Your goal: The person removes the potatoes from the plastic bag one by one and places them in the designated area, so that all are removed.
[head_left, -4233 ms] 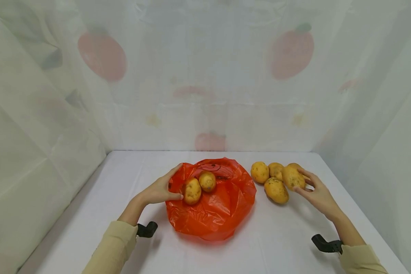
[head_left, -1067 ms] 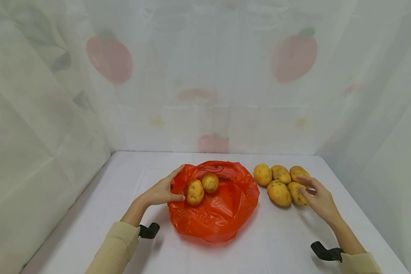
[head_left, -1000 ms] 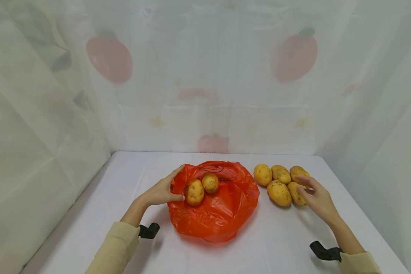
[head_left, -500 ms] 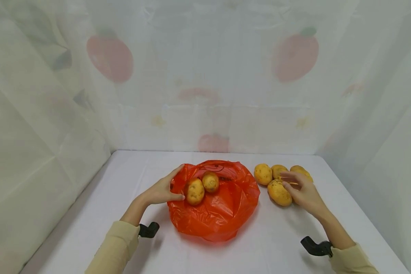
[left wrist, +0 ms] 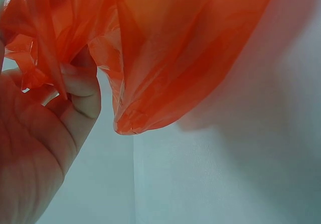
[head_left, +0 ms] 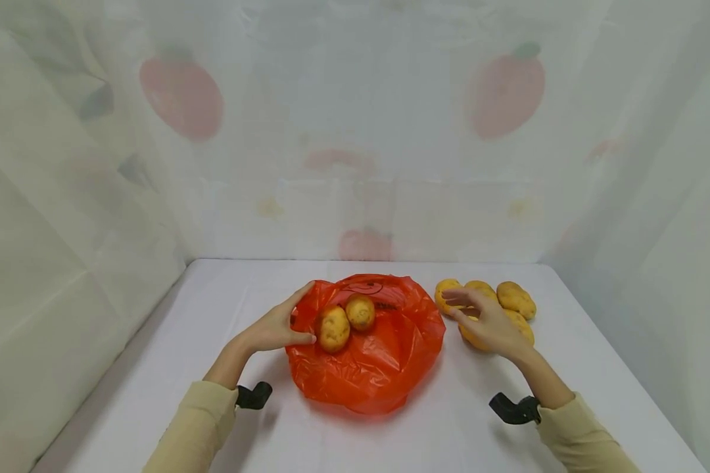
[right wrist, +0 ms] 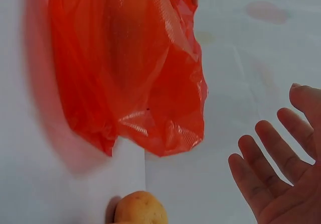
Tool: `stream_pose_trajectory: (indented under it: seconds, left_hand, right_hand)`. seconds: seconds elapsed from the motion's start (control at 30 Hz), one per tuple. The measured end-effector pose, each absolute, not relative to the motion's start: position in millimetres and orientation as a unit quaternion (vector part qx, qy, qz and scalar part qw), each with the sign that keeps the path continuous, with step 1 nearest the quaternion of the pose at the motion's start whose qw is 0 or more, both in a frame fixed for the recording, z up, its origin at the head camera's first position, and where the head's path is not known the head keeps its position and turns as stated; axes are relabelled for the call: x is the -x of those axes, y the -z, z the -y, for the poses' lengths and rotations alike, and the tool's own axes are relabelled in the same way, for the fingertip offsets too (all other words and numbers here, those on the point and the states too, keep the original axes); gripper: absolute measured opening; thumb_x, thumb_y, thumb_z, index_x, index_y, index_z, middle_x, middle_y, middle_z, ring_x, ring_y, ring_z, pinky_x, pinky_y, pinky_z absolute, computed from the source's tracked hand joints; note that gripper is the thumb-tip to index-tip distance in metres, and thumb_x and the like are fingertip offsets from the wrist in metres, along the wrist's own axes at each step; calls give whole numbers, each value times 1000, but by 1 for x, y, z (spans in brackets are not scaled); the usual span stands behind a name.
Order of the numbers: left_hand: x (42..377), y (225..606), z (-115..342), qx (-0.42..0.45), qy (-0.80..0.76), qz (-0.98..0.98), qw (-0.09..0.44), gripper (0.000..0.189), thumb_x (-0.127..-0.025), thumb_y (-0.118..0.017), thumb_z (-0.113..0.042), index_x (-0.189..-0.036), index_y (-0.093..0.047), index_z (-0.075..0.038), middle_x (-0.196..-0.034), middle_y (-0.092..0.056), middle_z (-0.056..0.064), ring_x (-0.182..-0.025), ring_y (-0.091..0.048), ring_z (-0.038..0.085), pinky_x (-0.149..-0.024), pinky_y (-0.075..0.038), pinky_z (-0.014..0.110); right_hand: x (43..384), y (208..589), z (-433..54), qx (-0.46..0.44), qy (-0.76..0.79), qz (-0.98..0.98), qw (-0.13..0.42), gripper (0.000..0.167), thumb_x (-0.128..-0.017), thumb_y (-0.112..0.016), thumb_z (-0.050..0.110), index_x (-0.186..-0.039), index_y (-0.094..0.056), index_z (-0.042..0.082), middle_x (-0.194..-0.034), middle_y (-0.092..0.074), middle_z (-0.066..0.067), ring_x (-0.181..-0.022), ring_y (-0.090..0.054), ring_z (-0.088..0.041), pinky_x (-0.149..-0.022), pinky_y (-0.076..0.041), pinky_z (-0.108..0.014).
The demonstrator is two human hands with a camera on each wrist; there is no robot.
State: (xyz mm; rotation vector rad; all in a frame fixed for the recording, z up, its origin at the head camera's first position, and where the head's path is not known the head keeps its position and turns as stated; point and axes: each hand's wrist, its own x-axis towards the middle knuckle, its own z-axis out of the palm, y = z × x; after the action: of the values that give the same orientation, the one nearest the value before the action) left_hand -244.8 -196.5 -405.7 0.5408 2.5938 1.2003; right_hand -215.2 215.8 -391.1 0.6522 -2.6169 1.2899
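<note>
A red plastic bag [head_left: 373,378] stands with its mouth spread wide in the middle of the table. Inside it lie two potatoes, a longer one [head_left: 334,328] and a rounder one [head_left: 361,312]. My left hand [head_left: 274,328] grips the bag's left rim; thin plastic runs between its curled fingers in the left wrist view. Over the potatoes right of the bag, my right hand [head_left: 490,326] is held with fingers extended and nothing in it. It partly hides those potatoes. The right wrist view shows this hand's spread fingers [right wrist: 273,163] apart from the bag.
Several loose potatoes [head_left: 516,300] are grouped on the white table [head_left: 449,420] to the bag's right. Pale printed cloth [head_left: 361,203] closes off the back and both sides. Each wrist wears a black camera mount [head_left: 516,408].
My right hand gripped a potato at the right, set it down among the others and let go. Since then it has moved left, towards the bag. The left hand keeps its grip.
</note>
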Motion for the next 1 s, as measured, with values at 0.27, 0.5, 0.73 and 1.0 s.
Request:
stream_pose_trajectory:
  seconds: [0.27, 0.5, 0.73, 1.0]
  left_hand:
    - [246, 405, 196, -186, -405, -888, 115, 97, -74, -76, -28, -145, -11, -44, -148, -28, 2, -125, -41, 27, -95, -44, 47]
    - [246, 406, 197, -185, -410, -885, 118, 97, -75, -75, -26, -145, -10, -42, -149, -26, 4, -128, -37, 29, -97, -40, 51]
    - [245, 406, 197, -188, -411, -884, 116, 98, -73, -77, -28, -146, -12, -40, -147, -30, 5, -125, -42, 28, -97, -41, 48]
    - [244, 406, 198, -187, -413, -884, 117, 99, -73, -77, -29, -146, -11, -41, -147, -30, 4, -124, -43, 27, -97, -42, 46]
  right_hand:
    - [220, 382, -198, -257, -442, 858, 43, 38, -91, -58, 24, -125, -52, 8, -122, -57, -10, -109, -57, -25, -89, -49, -40]
    - [224, 375, -183, -283, -461, 841, -5, 42, -89, -60, 23, -128, -49, 9, -125, -54, -11, -112, -55, -27, -94, -45, -45]
    - [229, 370, -169, -290, -458, 839, -45, 48, -89, -60, 33, -130, -48, 11, -130, -51, -4, -117, -51, -29, -96, -44, -44]
    - [237, 367, -154, -304, -419, 855, -37, 44, -90, -60, 28, -129, -50, 13, -128, -53, -4, -117, -51, -30, -94, -46, -40]
